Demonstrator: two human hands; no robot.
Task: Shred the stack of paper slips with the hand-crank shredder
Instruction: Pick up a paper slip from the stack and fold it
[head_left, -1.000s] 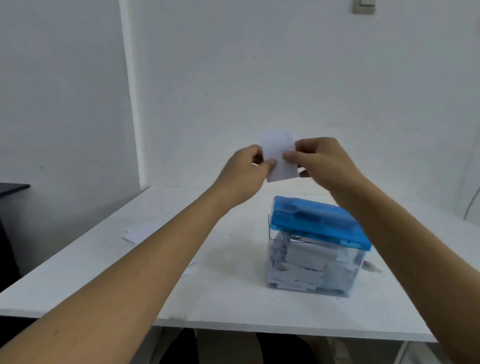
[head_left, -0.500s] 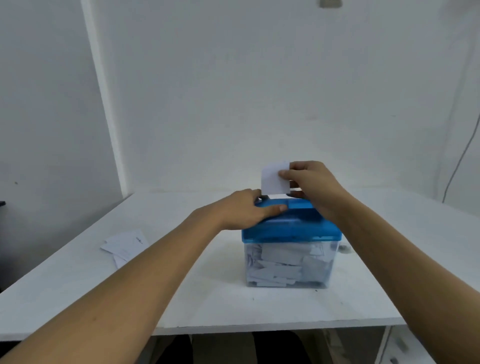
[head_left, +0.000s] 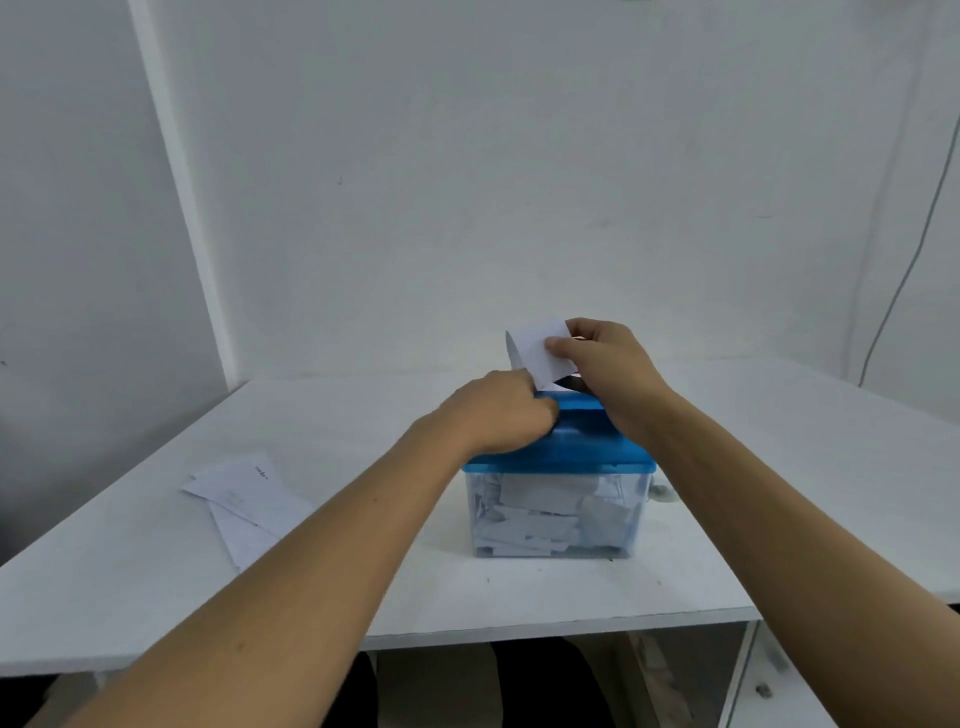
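White table (head_left: 779, 467), bare white walls (head_left: 519, 182), cable (head_left: 904, 280) at R. Shredder (head_left: 556, 519) mid-table. R hand (head_left: 608, 364) pinches 1 slip (head_left: 537, 351) upright above its lid (head_left: 587, 447). L hand (head_left: 498, 415) on lid, fingers curled; grip unclear. Paper stack (head_left: 244, 493) lies table-left.

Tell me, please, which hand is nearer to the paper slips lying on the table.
Left. The left hand rests on the shredder's blue lid, toward the stacked slips; the right hand pinches one slip above the lid, farther off.

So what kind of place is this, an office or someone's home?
Probably a plain office or workroom, though that's a guess: a white desk against bare white walls, a hand-crank shredder on it, and loose paper sheets lying beside it.
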